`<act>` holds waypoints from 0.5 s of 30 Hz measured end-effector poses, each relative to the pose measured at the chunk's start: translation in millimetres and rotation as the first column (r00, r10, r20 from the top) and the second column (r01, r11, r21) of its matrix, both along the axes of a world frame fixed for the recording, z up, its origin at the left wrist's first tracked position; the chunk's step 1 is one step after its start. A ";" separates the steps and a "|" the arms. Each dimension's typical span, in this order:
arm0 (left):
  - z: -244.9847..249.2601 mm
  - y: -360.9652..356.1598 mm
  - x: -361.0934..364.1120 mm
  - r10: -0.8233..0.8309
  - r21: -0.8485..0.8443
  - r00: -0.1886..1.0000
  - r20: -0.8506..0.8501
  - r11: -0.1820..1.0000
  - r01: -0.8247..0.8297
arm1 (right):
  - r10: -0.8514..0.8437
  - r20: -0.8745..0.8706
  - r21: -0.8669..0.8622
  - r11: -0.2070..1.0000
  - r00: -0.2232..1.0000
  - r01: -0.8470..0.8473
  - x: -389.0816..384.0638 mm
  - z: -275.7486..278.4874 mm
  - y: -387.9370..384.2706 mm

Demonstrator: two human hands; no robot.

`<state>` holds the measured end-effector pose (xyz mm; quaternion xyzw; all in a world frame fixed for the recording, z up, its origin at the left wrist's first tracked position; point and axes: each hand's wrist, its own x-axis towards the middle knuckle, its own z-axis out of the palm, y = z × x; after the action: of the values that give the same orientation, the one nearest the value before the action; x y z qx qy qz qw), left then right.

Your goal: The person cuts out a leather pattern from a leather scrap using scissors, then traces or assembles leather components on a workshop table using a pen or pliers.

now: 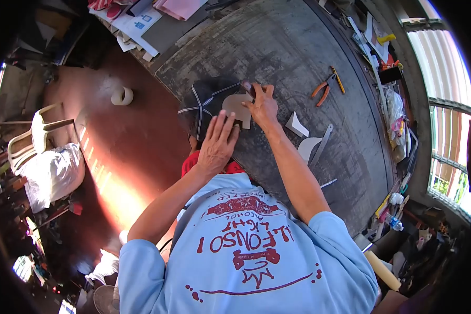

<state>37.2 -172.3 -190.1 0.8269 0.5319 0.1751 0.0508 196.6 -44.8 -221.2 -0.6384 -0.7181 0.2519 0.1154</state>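
Note:
A dark cap-like fabric piece with white seam lines (206, 99) lies at the table's left edge. On its right part rests a tan card shape with a curved top (236, 109). My left hand (218, 142) lies flat with fingers extended, its fingertips at the card's lower left. At the card's upper right, my right hand (262, 104) is closed round a small dark object (249, 90), which I cannot make out clearly. The thumb of that hand points toward the card's right edge.
Orange-handled pliers (324, 90), a white angled piece (297, 125), a curved white piece (307, 148) and a metal ruler (322, 145) lie on the dark table (288, 52). Papers (136, 26) are stacked at the upper left. A chair (42, 131) stands left.

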 end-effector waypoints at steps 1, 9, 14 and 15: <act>-1.3 -2.4 -9.0 0.116 0.023 0.991 -0.065 0.993 -0.115 | 0.017 -0.029 0.026 1.000 0.999 -0.017 2.3 -4.4 2.4; -13.1 28.3 -51.9 0.525 -0.260 0.824 0.213 0.843 -0.470 | -0.289 -0.280 -0.160 0.954 0.915 0.253 101.2 30.9 -34.1; -10.3 32.2 -69.5 0.487 -0.286 0.824 0.289 0.865 -0.411 | -0.633 -0.409 -0.205 0.765 0.657 0.610 222.3 52.2 -109.6; -6.9 33.9 -72.9 0.472 -0.280 0.825 0.310 0.875 -0.395 | -0.700 -0.387 -0.252 0.706 0.600 0.662 244.7 52.1 -123.1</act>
<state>-35.7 -138.4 -197.0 0.6260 0.7023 0.2789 0.1926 441.3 -167.9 -169.1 -0.7899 -0.3609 0.3599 0.3410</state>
